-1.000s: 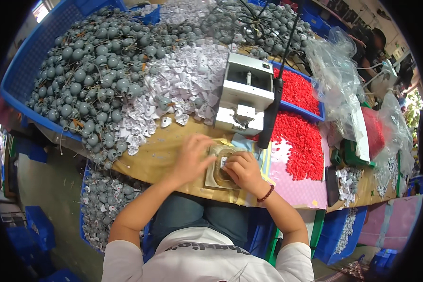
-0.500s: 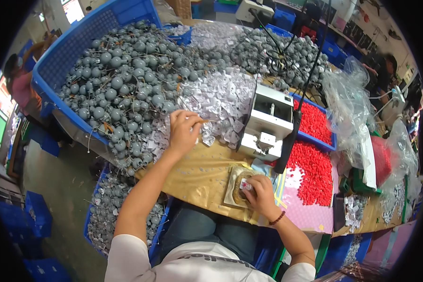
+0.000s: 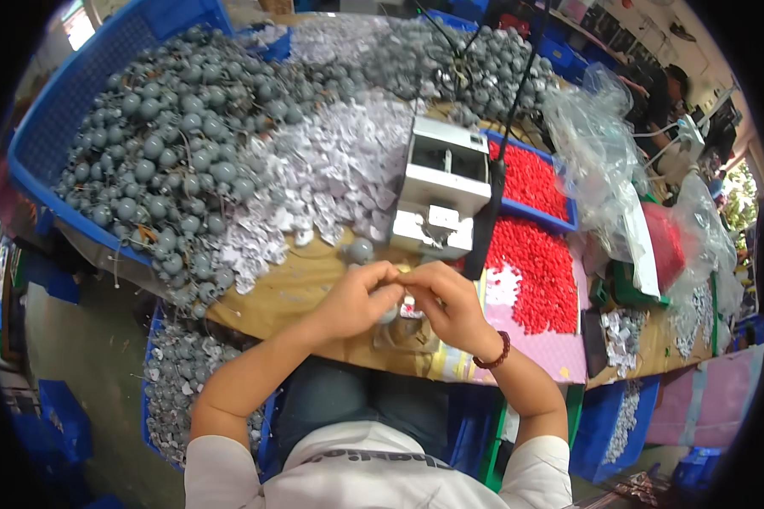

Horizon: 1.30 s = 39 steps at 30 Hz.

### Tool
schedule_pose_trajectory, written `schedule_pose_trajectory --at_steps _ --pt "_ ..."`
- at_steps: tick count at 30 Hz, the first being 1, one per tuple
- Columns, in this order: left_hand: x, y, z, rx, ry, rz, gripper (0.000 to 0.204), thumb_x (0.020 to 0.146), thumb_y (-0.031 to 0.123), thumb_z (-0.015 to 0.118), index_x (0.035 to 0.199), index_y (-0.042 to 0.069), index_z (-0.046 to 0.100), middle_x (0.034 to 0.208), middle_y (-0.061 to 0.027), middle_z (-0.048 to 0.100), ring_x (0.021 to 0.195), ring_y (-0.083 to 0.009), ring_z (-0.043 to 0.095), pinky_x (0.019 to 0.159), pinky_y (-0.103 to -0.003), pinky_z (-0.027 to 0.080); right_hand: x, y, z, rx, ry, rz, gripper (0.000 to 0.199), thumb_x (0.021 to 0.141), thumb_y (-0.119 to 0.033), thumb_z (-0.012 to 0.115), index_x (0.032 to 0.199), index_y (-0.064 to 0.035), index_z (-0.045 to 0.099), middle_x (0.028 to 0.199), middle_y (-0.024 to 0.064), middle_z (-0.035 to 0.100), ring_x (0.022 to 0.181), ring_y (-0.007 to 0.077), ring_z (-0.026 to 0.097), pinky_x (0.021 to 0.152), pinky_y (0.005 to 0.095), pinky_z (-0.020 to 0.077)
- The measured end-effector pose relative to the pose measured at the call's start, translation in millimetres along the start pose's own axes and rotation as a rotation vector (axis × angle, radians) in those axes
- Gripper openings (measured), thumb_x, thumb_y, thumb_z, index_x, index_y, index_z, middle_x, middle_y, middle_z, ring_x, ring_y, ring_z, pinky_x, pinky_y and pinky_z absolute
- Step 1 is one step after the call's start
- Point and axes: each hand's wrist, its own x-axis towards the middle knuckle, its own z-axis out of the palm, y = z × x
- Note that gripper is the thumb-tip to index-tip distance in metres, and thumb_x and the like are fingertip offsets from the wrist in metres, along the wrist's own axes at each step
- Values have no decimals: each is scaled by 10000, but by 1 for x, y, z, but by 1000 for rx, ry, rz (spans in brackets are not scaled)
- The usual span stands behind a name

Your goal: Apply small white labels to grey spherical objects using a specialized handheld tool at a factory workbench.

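My left hand [image 3: 358,299] and my right hand [image 3: 446,304] meet above the table's near edge, thumbs and fingertips pinched together. What lies between the fingertips is too small to make out. Right below the fingers shows a small white piece with red on it [image 3: 411,309]; whether it hangs or rests there I cannot tell. A grey ball [image 3: 388,315] is partly hidden by my left hand. Under both hands sits a pale square block [image 3: 406,338], mostly covered. Another grey ball [image 3: 360,249] lies just beyond my left hand.
A white-and-black machine [image 3: 440,191] stands ahead. To its left are a heap of white pieces [image 3: 314,178] and a blue crate [image 3: 38,188] of grey balls. Red parts [image 3: 539,280] lie right. Clear plastic bags [image 3: 598,127] are farther right.
My left hand has come from the white heap toward me and right, joining my right hand, which has lifted slightly off the block. Grey balls now show by the hands; the view has shifted.
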Motion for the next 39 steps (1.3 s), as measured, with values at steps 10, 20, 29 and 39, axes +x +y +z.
schedule_pose_trajectory --at_steps 10,20,29,39 --pt "-52 -68 39 165 157 -129 412 895 261 765 1198 53 579 997 -82 626 829 -221 612 756 -355 508 -70 45 5 -413 -214 43 218 817 -62 727 1033 -69 695 987 97 677 817 306 696 650 373 565" --pt "-40 -78 47 686 281 176 459 766 144 801 1166 33 607 1107 -141 588 1072 -352 531 942 -434 443 -63 57 16 -654 -249 -64 313 745 -115 698 1052 -62 668 991 71 604 856 248 641 621 353 557" --pt "-36 -83 47 690 234 174 462 751 160 795 1165 63 616 1103 -127 582 1022 -339 576 889 -442 483 -48 43 13 -781 -412 -91 270 745 -122 674 988 -4 669 930 76 559 809 237 616 597 332 558" --pt "-47 -65 28 777 179 121 439 766 109 720 1188 57 610 1156 -133 580 1105 -353 567 934 -448 479 -58 38 14 -1030 -578 -298 245 760 -120 671 894 78 724 1101 199 577 844 239 621 625 303 582"
